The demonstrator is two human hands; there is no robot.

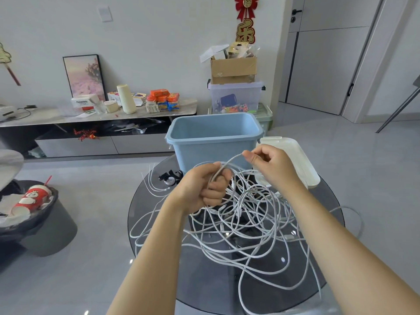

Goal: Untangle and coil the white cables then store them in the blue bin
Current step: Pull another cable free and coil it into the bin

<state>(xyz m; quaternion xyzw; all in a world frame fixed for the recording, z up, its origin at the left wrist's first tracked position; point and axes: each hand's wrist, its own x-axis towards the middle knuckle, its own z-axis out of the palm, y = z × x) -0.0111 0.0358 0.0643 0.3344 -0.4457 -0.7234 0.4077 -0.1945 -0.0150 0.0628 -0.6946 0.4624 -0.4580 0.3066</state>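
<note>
My left hand point(205, 186) gripped bunched white cables point(245, 214); my right hand point(270, 165) pinched one strand before the blue bin point(213, 142).

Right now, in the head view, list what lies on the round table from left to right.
Loose cable ends → black clips → left hand gripping white cables → right hand pinching a strand → white lid.
</note>
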